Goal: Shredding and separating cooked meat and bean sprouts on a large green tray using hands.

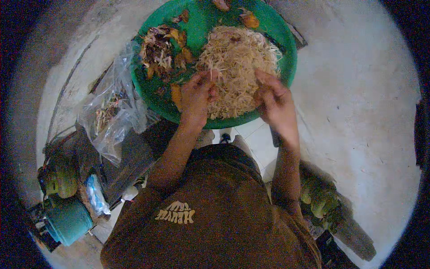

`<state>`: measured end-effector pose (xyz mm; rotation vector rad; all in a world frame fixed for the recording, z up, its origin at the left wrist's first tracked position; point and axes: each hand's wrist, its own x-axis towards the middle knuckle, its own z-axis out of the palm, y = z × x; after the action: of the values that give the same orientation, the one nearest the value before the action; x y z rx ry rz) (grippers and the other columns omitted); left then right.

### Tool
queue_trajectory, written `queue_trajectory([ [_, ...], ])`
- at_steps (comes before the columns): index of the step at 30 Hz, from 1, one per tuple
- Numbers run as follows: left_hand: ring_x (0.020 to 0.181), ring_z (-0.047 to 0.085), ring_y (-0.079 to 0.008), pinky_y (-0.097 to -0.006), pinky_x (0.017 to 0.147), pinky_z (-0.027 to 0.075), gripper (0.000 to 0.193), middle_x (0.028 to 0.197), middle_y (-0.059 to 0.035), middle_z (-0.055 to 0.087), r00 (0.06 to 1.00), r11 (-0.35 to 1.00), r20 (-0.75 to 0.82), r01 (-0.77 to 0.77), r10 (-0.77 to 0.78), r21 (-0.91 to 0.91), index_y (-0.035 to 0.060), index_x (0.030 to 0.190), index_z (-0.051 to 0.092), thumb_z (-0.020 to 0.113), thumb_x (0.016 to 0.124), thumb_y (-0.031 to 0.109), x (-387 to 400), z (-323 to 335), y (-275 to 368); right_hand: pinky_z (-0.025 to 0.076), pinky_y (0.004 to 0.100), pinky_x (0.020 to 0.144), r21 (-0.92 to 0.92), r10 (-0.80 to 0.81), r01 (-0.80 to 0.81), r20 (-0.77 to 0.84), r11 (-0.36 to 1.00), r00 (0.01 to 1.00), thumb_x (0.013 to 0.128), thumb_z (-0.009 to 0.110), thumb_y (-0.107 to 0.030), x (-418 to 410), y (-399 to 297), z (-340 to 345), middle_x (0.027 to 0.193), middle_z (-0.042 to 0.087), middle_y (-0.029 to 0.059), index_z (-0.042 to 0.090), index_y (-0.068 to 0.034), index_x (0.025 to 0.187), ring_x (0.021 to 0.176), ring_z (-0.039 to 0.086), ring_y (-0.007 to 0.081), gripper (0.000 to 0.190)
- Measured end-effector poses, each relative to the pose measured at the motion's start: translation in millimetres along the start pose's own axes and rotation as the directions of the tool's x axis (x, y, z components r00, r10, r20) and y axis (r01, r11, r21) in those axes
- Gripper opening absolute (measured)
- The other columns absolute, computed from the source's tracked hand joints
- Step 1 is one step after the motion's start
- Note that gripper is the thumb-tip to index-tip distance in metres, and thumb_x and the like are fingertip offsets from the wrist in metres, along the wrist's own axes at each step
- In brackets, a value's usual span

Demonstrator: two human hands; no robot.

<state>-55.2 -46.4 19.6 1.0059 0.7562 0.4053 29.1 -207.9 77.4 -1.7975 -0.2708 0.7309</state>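
A round green plastic tray (196,25) is before me, with a large heap of thin pale strands (235,60) that look like shredded vegetable or sprouts. My left hand (199,94) is at the heap's left edge, its fingertips pinched together around a few pale strands. On the heap's right edge rests my right hand (277,101), blurred, with bent fingers touching the strands; whether it grips any is unclear. A smaller pile of brown, purplish and white scraps (158,47) lies on the tray's left side, with orange-brown pieces (250,19) elsewhere on it.
Left of the tray lies a clear plastic bag (116,111) with brownish scraps in it. Farther down on that side are a green rounded object (62,178), a blue-and-white packet (95,193) and a teal container (69,220). Greenish objects (319,198) sit at lower right, beside a pale surface (356,111).
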Motion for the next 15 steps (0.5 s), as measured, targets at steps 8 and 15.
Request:
queue_trajectory([
  [8,0.056,0.048,-0.0051,-0.0216,0.048,0.039,0.016,0.071,0.0021,0.056,0.986,0.935,0.041,-0.168,0.163,0.311,0.0016,0.101,0.061,0.056,0.09,0.011,-18.9,23.8,16.9,0.047,0.038,0.087,-0.105,-0.314,0.32,0.069,0.941,0.947,0.085,0.054,-0.009,8.0,17.4,20.7,0.103,0.064,0.0207,0.055,-0.003,0.12,0.096,0.062,0.0311,0.035],
  [15,0.056,0.046,-0.0051,-0.0217,0.049,0.038,0.013,0.074,0.0014,0.061,0.934,0.842,0.06,-0.344,0.352,0.415,0.0038,0.098,0.064,0.064,0.086,0.01,-20.0,20.0,16.1,0.049,0.0318,0.069,-0.151,-0.304,0.297,-0.023,0.943,0.952,0.085,0.051,-0.003,24.2,11.0,2.1,0.078,0.063,0.0145,0.059,-0.003,0.117,0.07,0.061,0.0187,0.033],
])
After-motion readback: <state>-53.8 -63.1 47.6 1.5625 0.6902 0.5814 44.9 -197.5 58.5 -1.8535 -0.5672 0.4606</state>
